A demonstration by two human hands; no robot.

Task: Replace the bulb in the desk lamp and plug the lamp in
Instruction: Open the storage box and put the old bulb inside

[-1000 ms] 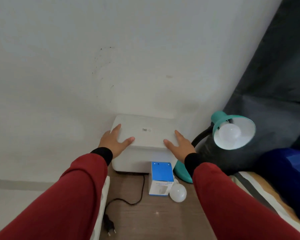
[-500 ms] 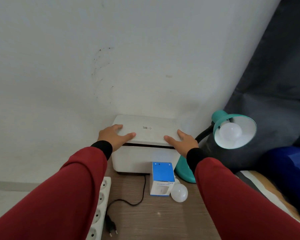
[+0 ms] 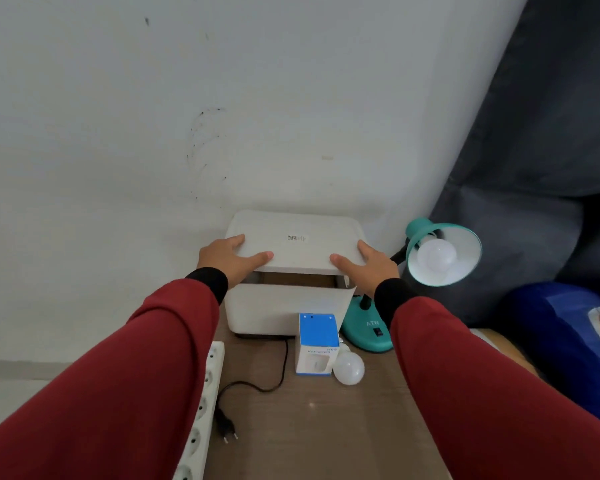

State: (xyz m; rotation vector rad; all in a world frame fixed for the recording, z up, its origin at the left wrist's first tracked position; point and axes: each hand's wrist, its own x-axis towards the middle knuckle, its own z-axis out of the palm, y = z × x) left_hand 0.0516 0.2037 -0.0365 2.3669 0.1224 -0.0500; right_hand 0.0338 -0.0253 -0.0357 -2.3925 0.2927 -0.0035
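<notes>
A teal desk lamp (image 3: 368, 332) stands at the right of the wooden desk, a white bulb (image 3: 436, 255) screwed into its shade. Its black cord (image 3: 278, 367) runs to a loose plug (image 3: 226, 429) lying beside a white power strip (image 3: 201, 407). A loose white bulb (image 3: 349, 368) lies next to a blue and white bulb carton (image 3: 316, 344). My left hand (image 3: 230, 260) and my right hand (image 3: 371, 265) grip the two ends of a white box lid (image 3: 293, 242), raised at the front above the white box (image 3: 284, 308). A gap shows under the lid.
The box sits against a white wall. A dark grey curtain (image 3: 541, 161) hangs at the right behind the lamp. A blue cushion (image 3: 568, 337) lies at the right edge. The power strip runs along the desk's left edge.
Both hands went from flat on the lid to gripping its ends. The lid's front edge has lifted off the box, opening a gap.
</notes>
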